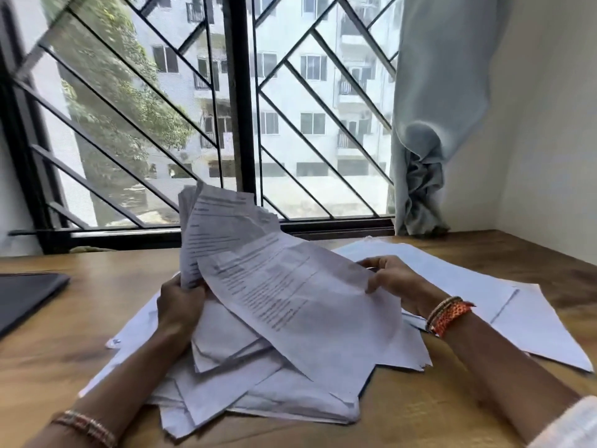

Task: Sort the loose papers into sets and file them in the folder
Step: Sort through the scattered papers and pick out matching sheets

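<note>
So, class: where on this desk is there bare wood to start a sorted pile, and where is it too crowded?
Bare wooden desk shows between the dark folder and the paper heap, and along the near right edge. The middle is crowded: the left hand grips a sheaf, the right hand pinches a sheet, and the spread sheets cover the right.

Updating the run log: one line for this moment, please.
left hand grips raised sheaf | right hand pinches top sheet | pile on table
</note>
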`<control>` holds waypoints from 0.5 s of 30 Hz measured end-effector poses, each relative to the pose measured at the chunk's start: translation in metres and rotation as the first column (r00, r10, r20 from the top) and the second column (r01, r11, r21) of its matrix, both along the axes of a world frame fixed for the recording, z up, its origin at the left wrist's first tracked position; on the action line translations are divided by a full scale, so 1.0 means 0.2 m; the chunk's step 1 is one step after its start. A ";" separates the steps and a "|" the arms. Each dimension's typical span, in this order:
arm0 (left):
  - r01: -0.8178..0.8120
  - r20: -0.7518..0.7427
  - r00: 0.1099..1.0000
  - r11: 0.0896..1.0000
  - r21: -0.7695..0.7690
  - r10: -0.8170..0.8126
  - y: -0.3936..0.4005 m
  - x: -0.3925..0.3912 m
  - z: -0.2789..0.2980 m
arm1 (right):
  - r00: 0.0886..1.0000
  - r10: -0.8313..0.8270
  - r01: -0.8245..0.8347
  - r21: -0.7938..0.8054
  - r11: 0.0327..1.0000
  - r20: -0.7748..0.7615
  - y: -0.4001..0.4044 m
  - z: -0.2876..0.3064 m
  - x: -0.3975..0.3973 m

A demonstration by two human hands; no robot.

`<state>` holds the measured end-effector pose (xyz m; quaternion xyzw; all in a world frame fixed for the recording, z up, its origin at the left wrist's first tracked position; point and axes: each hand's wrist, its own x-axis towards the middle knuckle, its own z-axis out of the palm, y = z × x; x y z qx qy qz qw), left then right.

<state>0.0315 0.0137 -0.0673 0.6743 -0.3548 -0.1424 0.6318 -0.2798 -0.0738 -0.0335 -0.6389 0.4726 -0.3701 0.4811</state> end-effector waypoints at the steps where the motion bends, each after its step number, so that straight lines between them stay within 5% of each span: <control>1: -0.002 -0.002 1.000 1.000 -0.002 0.002 0.01 0.00 0.00 | 1.000 0.000 0.000 0.005 1.000 0.011 0.00 -0.01 0.01; 15: 0.027 -0.043 0.999 0.997 -0.074 -0.030 0.01 -0.02 0.03 | 0.986 -0.063 0.059 0.033 0.998 0.151 -0.03 -0.02 -0.02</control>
